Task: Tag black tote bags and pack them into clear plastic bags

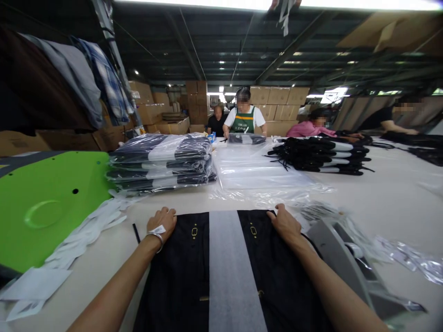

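A black fabric item [180, 276] with gold-coloured metal fittings lies flat on the table in front of me. Down its middle runs a pale grey-white strip [231, 263]. At its far left corner, my left hand [162, 223] is closed on the edge, with a bracelet and a small white tag at the wrist. My right hand [285, 223] grips the far right corner between thumb and fingers. The near end of the item runs out of view.
Plastic-wrapped black items [159, 166] are stacked beyond my left hand. Clear plastic bags [249, 168] lie ahead, beside unwrapped black items [321, 154]. A green machine cover [51, 207] stands left, a grey device [342, 258] right. Several people are farther off, one in a green apron [244, 121].
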Demonstrator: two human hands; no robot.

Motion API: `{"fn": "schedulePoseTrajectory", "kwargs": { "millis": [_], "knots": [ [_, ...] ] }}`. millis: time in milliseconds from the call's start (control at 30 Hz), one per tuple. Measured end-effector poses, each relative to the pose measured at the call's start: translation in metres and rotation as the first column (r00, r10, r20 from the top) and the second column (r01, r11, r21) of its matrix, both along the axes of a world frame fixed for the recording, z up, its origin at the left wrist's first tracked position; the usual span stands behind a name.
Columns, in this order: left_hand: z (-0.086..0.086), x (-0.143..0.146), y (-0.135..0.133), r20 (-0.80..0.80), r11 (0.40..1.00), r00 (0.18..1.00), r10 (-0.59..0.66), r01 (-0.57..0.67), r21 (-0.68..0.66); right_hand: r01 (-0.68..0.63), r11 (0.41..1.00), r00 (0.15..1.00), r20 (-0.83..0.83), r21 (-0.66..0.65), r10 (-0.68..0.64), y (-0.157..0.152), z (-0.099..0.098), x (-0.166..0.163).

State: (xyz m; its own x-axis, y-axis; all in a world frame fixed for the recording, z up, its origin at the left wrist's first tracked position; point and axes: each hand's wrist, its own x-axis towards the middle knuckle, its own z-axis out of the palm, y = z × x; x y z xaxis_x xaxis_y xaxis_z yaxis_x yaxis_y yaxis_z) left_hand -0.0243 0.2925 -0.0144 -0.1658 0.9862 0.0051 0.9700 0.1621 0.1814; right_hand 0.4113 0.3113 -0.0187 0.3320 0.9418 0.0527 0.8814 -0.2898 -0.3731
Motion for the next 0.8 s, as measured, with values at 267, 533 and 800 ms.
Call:
{"fn": "schedulePoseTrajectory", "kwargs": {
  "millis": [267,533,800],
  "knots": [
    [0.003,0.004,0.006,0.025,0.971,0.971,-0.238,0.238,-0.034,-0.36,0.933,0.915,0.189,-0.022,0.357,0.024,0.032,-0.025],
    [0.039,-0.015,0.017,0.742,0.875,0.665,0.089,0.304,-0.378,-0.522,0.842,0.848,0.024,-0.137,0.529,0.038,0.019,-0.003],
    [0.032,-0.014,0.015,0.313,0.968,0.924,-0.22,0.245,-0.044,-0.405,0.914,0.904,0.148,0.0,0.401,0.033,0.001,-0.008]
  ]
}}
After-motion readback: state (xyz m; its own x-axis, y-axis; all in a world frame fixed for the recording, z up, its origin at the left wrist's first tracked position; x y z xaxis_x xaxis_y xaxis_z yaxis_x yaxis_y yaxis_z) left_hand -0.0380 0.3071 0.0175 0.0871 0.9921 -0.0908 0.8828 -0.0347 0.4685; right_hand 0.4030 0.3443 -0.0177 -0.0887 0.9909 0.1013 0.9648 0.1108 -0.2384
